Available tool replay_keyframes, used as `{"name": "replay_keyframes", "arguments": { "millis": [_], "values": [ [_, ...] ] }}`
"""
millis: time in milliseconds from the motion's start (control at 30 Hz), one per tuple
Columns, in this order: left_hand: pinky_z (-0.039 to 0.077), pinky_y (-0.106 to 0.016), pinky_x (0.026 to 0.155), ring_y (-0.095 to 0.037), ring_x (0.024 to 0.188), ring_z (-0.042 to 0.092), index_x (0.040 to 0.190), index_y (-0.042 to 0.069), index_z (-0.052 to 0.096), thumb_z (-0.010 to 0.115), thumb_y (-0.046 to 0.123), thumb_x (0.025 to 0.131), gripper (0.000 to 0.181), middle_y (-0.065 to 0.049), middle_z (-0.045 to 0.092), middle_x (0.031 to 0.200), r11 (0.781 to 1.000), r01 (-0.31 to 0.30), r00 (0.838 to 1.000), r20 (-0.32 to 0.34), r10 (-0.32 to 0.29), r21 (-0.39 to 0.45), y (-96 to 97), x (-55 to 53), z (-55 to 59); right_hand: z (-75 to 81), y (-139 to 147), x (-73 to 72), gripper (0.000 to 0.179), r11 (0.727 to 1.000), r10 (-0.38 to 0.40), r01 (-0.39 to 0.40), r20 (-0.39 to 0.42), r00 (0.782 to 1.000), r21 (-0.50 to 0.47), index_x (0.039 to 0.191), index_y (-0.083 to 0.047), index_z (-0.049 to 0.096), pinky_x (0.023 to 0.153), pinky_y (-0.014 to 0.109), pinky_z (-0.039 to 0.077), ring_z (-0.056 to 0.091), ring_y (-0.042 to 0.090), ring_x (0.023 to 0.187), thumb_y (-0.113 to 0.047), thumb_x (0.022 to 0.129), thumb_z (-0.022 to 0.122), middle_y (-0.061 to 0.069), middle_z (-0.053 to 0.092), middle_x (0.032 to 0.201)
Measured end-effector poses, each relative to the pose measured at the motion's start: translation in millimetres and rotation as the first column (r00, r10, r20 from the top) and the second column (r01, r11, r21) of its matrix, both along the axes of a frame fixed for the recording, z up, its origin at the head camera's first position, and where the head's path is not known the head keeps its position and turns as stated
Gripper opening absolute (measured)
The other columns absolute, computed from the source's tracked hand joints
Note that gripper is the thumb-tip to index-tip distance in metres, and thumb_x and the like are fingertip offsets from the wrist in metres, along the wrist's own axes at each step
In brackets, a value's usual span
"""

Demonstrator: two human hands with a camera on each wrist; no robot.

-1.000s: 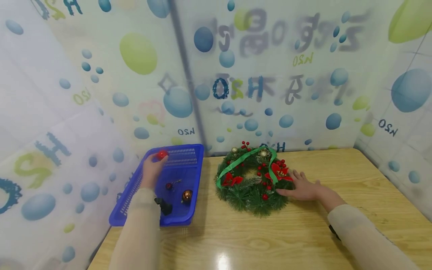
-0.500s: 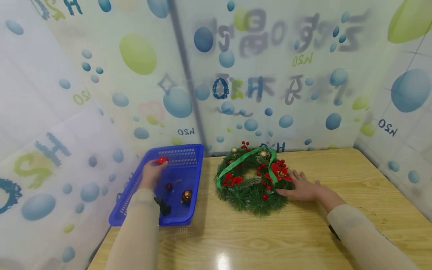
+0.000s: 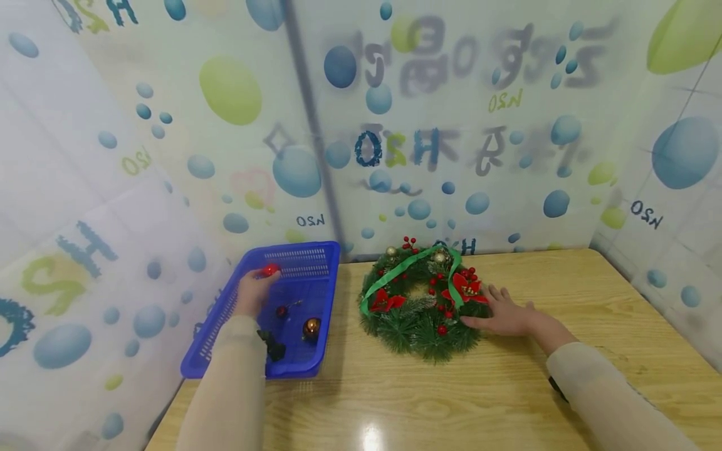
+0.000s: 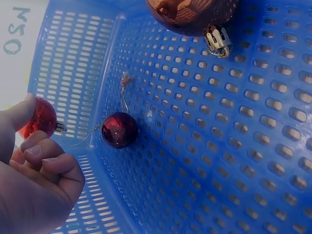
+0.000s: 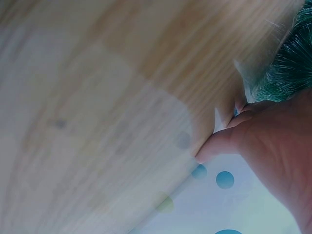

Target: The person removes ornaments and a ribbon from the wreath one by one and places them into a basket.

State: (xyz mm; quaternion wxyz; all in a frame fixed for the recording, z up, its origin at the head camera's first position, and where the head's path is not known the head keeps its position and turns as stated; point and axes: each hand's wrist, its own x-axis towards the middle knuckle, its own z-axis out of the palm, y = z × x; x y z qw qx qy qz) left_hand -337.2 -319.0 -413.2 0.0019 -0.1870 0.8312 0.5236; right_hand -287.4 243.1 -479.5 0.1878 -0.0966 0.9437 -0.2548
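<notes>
My left hand (image 3: 252, 293) is inside the blue plastic basket (image 3: 335, 269), pinching a shiny red Christmas ball (image 4: 43, 118) between thumb and fingers. A silver cap and a thin string show on that ball in the left wrist view. Below it on the basket floor lie a small dark red ball (image 4: 119, 130) and a larger copper ball (image 3: 311, 327). To the right, a green Christmas wreath (image 3: 420, 338) lies flat on the table. My right hand (image 3: 506, 315) rests at its right edge with the fingers spread; part of that hand is hidden in the right wrist view.
A dark, bunched object (image 3: 274, 347) lies at the near end of the basket, partly behind the left sleeve. Green ribbon (image 3: 403, 267), red poinsettias (image 3: 467, 287), berries and gold balls decorate the wreath. A printed curtain (image 3: 479, 156) stands behind the wooden table (image 3: 440, 407).
The left hand has lowered slightly into the basket with the red ball, then stayed almost still. My right hand and the wreath look unchanged.
</notes>
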Motion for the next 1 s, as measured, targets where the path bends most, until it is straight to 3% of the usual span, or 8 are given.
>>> {"name": "replay_keyframes", "arguments": {
  "millis": [133, 500, 700, 1000],
  "values": [
    [0.035, -0.064, 0.124, -0.048, 0.156, 0.035, 0.168, 0.001, 0.025, 0.060, 0.038, 0.109, 0.078, -0.026, 0.030, 0.172, 1.000, -0.003, 1.000, 0.004, 0.003, -0.001, 0.7, 1.5, 0.7, 3.0, -2.5, 2.5, 0.128, 1.000, 0.005, -0.005, -0.002, 1.000, 0.024, 0.170, -0.001, -0.001, 0.107, 0.091, -0.014, -0.011, 0.060, 0.159, -0.084, 0.091, 0.057, 0.031, -0.007, 0.175],
    [0.037, -0.064, 0.124, -0.048, 0.155, 0.037, 0.168, 0.000, 0.023, 0.060, 0.038, 0.109, 0.078, -0.027, 0.029, 0.172, 1.000, -0.013, 1.000, -0.005, 0.013, 0.008, 0.2, 2.7, 0.2, -7.1, 0.1, -2.5, 0.135, 1.000, -0.012, 0.012, -0.004, 1.000, 0.005, 0.171, -0.004, -0.001, 0.107, 0.090, -0.017, -0.012, 0.057, 0.160, -0.092, 0.085, 0.055, 0.028, -0.008, 0.176],
    [0.039, -0.062, 0.123, -0.048, 0.151, 0.044, 0.167, 0.002, 0.025, 0.060, 0.041, 0.108, 0.079, -0.027, 0.030, 0.171, 0.999, -0.032, 0.999, -0.018, 0.032, 0.001, 0.5, 1.8, -3.1, -4.9, 0.7, -2.1, 0.130, 1.000, -0.001, 0.001, 0.000, 1.000, -0.019, 0.171, -0.006, 0.000, 0.107, 0.090, -0.016, -0.011, 0.058, 0.160, -0.088, 0.088, 0.056, 0.027, -0.007, 0.177],
    [0.037, -0.062, 0.124, -0.049, 0.154, 0.041, 0.168, 0.003, 0.023, 0.059, 0.044, 0.108, 0.081, -0.026, 0.027, 0.173, 0.999, -0.033, 0.999, -0.017, 0.033, 0.006, 2.2, 0.5, -1.6, 0.2, -0.6, 0.9, 0.131, 1.000, -0.005, 0.005, 0.002, 1.000, -0.008, 0.171, -0.002, 0.000, 0.108, 0.090, -0.015, -0.011, 0.058, 0.160, -0.087, 0.088, 0.057, 0.030, -0.007, 0.176]
  ]
}}
